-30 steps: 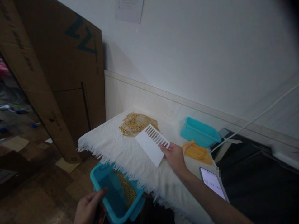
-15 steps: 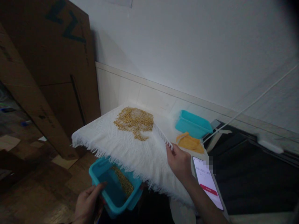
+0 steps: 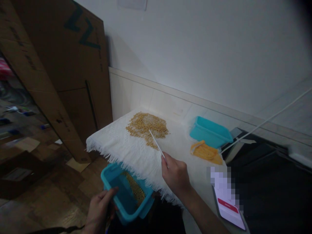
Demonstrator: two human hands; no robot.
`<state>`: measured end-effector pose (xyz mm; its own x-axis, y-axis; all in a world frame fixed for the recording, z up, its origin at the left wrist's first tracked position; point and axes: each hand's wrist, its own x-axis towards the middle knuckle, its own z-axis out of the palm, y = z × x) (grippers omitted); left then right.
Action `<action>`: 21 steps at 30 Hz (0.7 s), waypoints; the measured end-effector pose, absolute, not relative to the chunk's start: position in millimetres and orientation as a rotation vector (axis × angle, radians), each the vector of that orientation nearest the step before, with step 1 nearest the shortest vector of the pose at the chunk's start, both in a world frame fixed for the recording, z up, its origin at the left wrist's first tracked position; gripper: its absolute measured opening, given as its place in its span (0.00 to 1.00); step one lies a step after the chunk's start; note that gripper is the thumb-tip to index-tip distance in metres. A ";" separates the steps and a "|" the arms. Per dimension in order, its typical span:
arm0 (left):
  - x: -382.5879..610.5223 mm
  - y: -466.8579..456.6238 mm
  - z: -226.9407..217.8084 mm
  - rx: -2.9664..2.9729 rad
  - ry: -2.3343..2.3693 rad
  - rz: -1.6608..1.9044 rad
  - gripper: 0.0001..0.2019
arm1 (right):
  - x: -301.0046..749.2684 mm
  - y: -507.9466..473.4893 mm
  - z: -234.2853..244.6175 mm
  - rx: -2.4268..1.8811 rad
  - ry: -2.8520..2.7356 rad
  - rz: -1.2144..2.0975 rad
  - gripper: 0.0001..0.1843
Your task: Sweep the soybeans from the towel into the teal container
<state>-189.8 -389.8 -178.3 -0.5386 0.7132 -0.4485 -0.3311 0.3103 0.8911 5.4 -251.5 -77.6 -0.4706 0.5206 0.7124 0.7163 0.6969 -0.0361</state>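
Note:
My left hand (image 3: 101, 204) grips the near left rim of a teal plastic bin (image 3: 130, 218), which hangs below the table's fringed edge. Yellow soybeans (image 3: 138, 191) lie along one side inside it. Closed around the end of a thin white comb (image 3: 158, 144), my right hand (image 3: 176, 174) is above the white cloth (image 3: 107, 139). The comb is seen nearly edge-on, its tip at the pile of soybeans (image 3: 143, 125). Paler, finer grains are mixed through that pile.
A second teal bin (image 3: 211, 131) stands at the table's right rear, with a folded orange cloth (image 3: 207, 152) in front. A lit phone (image 3: 230, 209) lies at the right edge. A white cable (image 3: 268, 120) slants past. Tall cardboard boxes (image 3: 80, 68) stand left; a wall is behind.
My right hand has moved left and toward me, turning the comb from its slotted face to its thin edge. The comb's tip now reaches over the pile. My left hand still holds the bin.

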 end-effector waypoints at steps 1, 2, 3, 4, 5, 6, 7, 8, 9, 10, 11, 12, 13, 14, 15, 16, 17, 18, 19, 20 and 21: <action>-189.8 -389.7 -177.2 0.359 1.644 1.410 0.25 | 5.6 -251.0 -75.7 -0.944 -2.177 -0.328 0.16; -189.8 -389.6 -176.2 0.366 1.644 1.415 0.25 | 7.0 -250.0 -73.0 -0.958 -2.169 -0.305 0.16; -189.8 -389.6 -175.4 0.369 1.645 1.415 0.25 | 9.6 -248.3 -69.5 -0.981 -2.152 -0.282 0.15; -189.8 -389.7 -174.8 0.366 1.650 1.413 0.25 | 12.9 -246.1 -65.2 -1.012 -2.129 -0.258 0.15; -189.8 -389.8 -174.5 0.362 1.656 1.412 0.24 | 16.5 -243.2 -60.7 -1.051 -2.101 -0.229 0.14; -189.8 -390.0 -174.6 0.359 1.660 1.412 0.24 | 19.8 -239.7 -56.0 -1.092 -2.072 -0.189 0.13; -189.7 -390.2 -175.0 0.356 1.661 1.410 0.24 | 22.2 -235.4 -51.6 -1.127 -2.052 -0.125 0.13; -189.7 -390.4 -175.8 0.357 1.656 1.406 0.24 | 23.0 -230.1 -47.7 -1.150 -2.032 -0.041 0.12; -189.7 -390.5 -176.9 0.362 1.647 1.406 0.24 | 21.6 -223.6 -44.3 -1.154 -2.019 0.063 0.11; -189.6 -390.5 -178.0 0.371 1.641 1.403 0.24 | 17.5 -216.1 -41.6 -1.136 -2.006 0.187 0.11; -189.5 -390.4 -179.0 0.379 1.639 1.400 0.24 | 10.2 -207.3 -39.4 -1.099 -1.976 0.309 0.10; -189.1 -390.2 -179.7 0.383 1.643 1.398 0.24 | -0.3 -197.7 -37.6 -1.047 -1.967 0.444 0.10; -188.6 -389.9 -179.7 0.384 1.647 1.396 0.24 | -13.9 -187.4 -36.2 -0.993 -1.941 0.566 0.09; -187.8 -389.5 -179.1 0.382 1.652 1.393 0.24 | -30.4 -177.0 -35.1 -0.941 -1.910 0.679 0.09; -186.7 -389.2 -177.7 0.377 1.659 1.391 0.24 | -49.0 -167.0 -34.6 -0.917 -1.869 0.777 0.09; -185.5 -388.8 -175.7 0.376 1.659 1.392 0.24 | -68.8 -158.0 -34.8 -0.938 -1.818 0.839 0.10; -184.2 -388.6 -173.4 0.371 1.660 1.390 0.24 | -88.9 -150.2 -35.9 -1.001 -1.768 0.864 0.11; -183.0 -388.5 -170.9 0.376 1.652 1.395 0.24 | -108.1 -144.0 -38.2 -1.028 -1.757 0.862 0.11; -181.9 -388.4 -168.5 0.375 1.641 1.398 0.24 | -125.6 -139.3 -41.7 -1.042 -1.754 0.856 0.11; -181.1 -388.4 -166.3 0.357 1.638 1.389 0.24 | -140.5 -135.9 -46.5 -1.056 -1.752 0.847 0.11; -180.6 -388.5 -164.6 0.351 1.626 1.394 0.24 | -152.4 -133.4 -52.3 -1.071 -1.755 0.837 0.10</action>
